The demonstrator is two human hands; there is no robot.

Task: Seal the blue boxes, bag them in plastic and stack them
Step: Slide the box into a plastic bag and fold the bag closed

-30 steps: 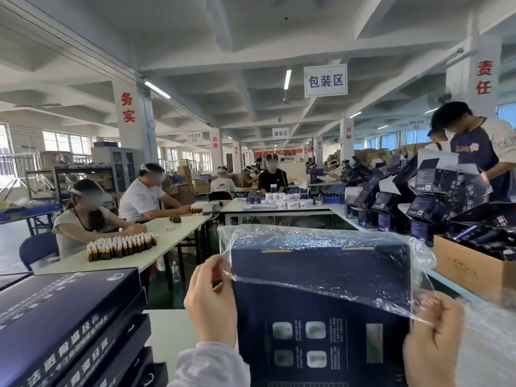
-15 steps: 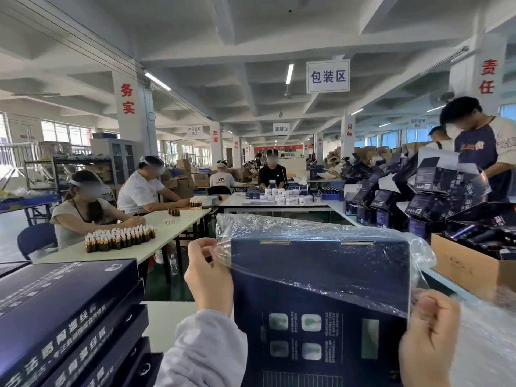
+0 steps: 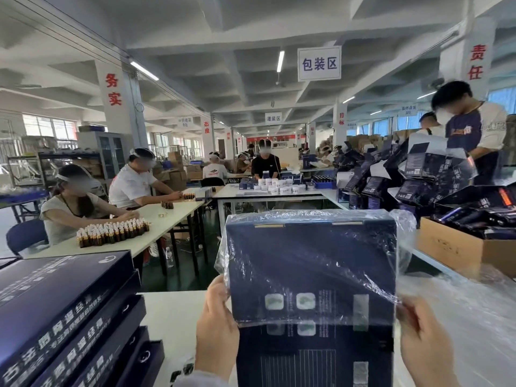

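A blue box (image 3: 310,275) is held upright above the white counter (image 3: 173,317), close to the camera, with its printed face turned toward the viewer. A clear plastic bag (image 3: 406,233) is drawn over its upper part. The bag's open rim lies across the printed face, lower on the left than on the right, and the bottom of the box is left uncovered. The left hand (image 3: 216,328) is closed at the box's left edge, where the bag's rim is grasped by its fingers (image 3: 220,289). The right hand (image 3: 427,339) is closed at the right edge, where the film is pinched by its curled fingers. A stack of flat blue boxes (image 3: 61,308) lies on the counter to the left, apart from the held box. A cardboard carton (image 3: 452,250) filled with dark packages is set to the right, and loose plastic film (image 3: 474,317) is spread beside the right hand.
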